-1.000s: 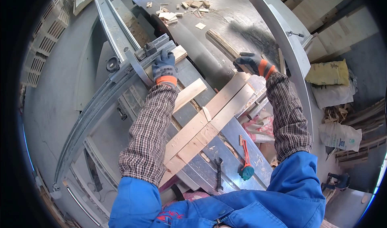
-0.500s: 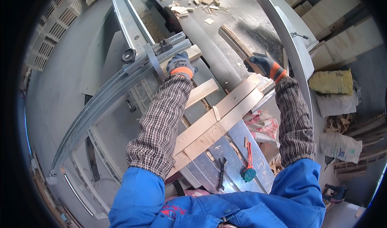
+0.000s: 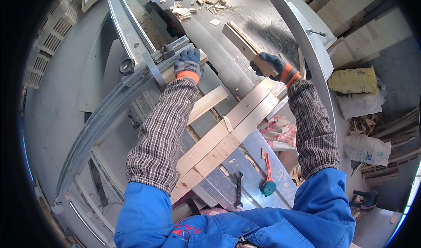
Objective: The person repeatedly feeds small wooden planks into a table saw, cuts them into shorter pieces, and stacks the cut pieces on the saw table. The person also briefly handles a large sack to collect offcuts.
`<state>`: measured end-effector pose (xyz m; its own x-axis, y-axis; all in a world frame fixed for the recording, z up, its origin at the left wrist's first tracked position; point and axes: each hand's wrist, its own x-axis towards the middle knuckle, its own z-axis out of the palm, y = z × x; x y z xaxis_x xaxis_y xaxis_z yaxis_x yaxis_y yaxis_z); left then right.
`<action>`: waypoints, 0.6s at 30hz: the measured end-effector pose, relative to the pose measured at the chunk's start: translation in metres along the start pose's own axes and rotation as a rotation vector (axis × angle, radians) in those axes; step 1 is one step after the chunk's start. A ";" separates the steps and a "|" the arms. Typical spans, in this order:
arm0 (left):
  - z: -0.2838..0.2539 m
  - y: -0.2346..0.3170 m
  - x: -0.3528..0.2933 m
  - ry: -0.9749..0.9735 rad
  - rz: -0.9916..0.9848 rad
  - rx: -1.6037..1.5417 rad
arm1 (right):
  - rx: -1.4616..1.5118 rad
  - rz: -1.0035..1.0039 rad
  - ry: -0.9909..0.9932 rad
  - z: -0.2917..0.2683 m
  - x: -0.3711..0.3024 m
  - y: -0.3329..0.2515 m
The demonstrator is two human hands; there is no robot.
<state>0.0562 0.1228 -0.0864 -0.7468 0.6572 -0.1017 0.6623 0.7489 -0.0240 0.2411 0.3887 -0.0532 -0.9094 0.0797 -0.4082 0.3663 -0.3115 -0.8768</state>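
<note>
My left hand, in a grey and orange work glove, is closed over a short pale wood strip lying along the metal fence of a saw table. My right hand, gloved alike, grips the near end of a short wooden board by its sides. That board is tilted up, one broad face and its layered edge showing, above the grey table top. Two long pale planks lie side by side nearer to me, with a thin splinter on them. Another short piece of wood lies beyond them.
Near me are a dark wrench and a red-handled tool with a green head. Wood offcuts litter the far table top. A long curved-looking metal fence runs along the right; sacks lie beyond it.
The board in my right hand has been turned so that its broad face shows. My left hand stays on the strip. The whole view has shifted slightly.
</note>
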 end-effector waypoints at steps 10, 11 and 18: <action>-0.022 0.037 0.028 -0.261 -0.049 -0.048 | -0.166 -0.055 0.063 -0.010 -0.007 -0.001; -0.025 0.051 0.010 -0.248 -0.029 -0.153 | -0.186 -0.052 0.088 -0.012 -0.008 -0.002; -0.014 0.083 -0.052 -0.241 0.114 -0.366 | -0.623 -0.127 -0.006 0.013 0.036 -0.011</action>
<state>0.1486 0.1520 -0.0687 -0.6064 0.7309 -0.3131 0.6419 0.6824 0.3497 0.2022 0.3822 -0.0551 -0.9537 0.0739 -0.2916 0.2999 0.3093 -0.9025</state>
